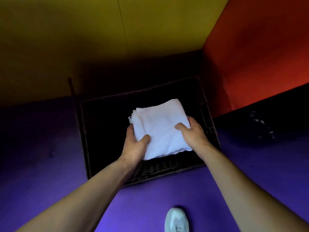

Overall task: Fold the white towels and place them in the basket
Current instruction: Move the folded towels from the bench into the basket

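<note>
A folded white towel point(158, 128) hangs above the open top of a dark wicker basket point(160, 169) that stands on the floor. My left hand point(134, 144) grips the towel's near left edge, thumb on top and fingers beneath. My right hand point(192, 131) grips its right side the same way. The towel is a thick, roughly square bundle with a frayed far left corner. The inside of the basket is too dark to see.
The floor point(50, 181) is purple. A yellow wall point(100, 39) rises behind the basket and a red wall point(259, 56) to its right. A dark crumpled bag point(260, 128) lies at the right. A white shoe point(176, 220) shows at the bottom.
</note>
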A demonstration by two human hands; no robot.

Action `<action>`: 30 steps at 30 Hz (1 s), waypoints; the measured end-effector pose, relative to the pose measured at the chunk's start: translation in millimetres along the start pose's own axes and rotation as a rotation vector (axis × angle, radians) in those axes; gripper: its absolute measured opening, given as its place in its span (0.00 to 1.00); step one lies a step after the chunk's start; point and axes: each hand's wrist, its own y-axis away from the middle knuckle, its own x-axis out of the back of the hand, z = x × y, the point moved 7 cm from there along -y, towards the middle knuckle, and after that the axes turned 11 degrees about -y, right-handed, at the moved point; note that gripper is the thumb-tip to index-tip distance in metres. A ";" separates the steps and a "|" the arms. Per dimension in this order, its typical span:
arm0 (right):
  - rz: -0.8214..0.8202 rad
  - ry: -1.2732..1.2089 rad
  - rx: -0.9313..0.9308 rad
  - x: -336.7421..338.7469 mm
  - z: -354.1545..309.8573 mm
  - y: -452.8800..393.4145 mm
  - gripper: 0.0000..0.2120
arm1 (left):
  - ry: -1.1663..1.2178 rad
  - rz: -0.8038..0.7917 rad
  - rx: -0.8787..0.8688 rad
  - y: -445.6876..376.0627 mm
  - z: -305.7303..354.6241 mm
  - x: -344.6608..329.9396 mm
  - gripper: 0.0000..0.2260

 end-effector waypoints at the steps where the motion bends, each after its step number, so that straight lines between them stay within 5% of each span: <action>1: 0.029 0.016 0.014 4.1 7.8 -17.0 0.22 | -0.008 0.002 -0.029 -17.4 -3.1 -13.3 0.27; 6: 0.161 0.138 0.169 20.9 29.2 -67.5 0.27 | -0.131 -0.049 -0.148 -82.3 -14.6 -66.3 0.32; 10: 0.214 0.712 0.593 -5.9 20.9 -67.6 0.36 | -0.453 -0.127 -0.231 -112.6 -29.5 -99.7 0.45; 15: -0.109 1.120 0.264 -8.9 59.9 -96.8 0.35 | -0.553 -0.191 -0.235 -122.1 -49.5 -102.3 0.51; 20: -0.087 0.984 0.276 -12.1 35.2 -79.0 0.34 | -0.641 -0.203 -0.260 -97.6 -19.1 -75.8 0.39; 25: -0.042 0.770 0.470 -32.7 -23.0 -9.5 0.33 | -0.968 -0.033 -0.432 -26.3 35.6 -22.2 0.31; 30: -0.010 0.636 0.715 -61.8 -96.0 80.6 0.30 | -1.031 0.185 -0.509 68.4 88.8 59.9 0.27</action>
